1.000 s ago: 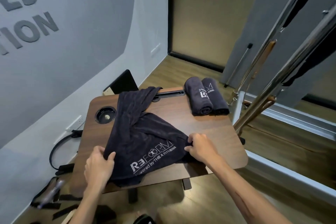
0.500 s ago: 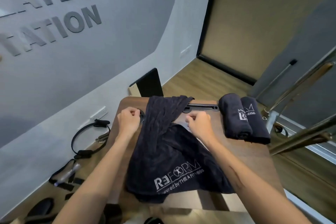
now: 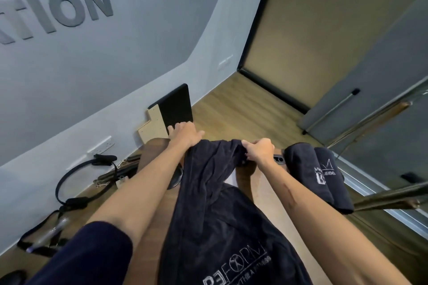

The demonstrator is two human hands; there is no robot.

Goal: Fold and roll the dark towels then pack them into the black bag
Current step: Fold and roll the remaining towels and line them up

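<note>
A dark towel (image 3: pixel 222 220) with white "REFORM" lettering lies crumpled along the wooden table (image 3: pixel 261 187), bunched and twisted at its far end. My left hand (image 3: pixel 185 133) grips the towel's far left corner at the table's back edge. My right hand (image 3: pixel 260 149) grips the far right corner, fingers curled round the cloth. Two rolled dark towels (image 3: pixel 317 176) lie side by side at the table's right edge. The black bag is not visible.
A black-and-beige board (image 3: pixel 171 111) leans on the grey wall beyond the table. A black ring (image 3: pixel 76 183) and straps (image 3: pixel 41 236) lie on the floor at left. Metal and wooden bars (image 3: pixel 384 196) of an exercise frame run along the right.
Both hands left the near edge of the towel, reached to its far end and now grip its far corners at the table's back edge. The camera has moved forward over the table.
</note>
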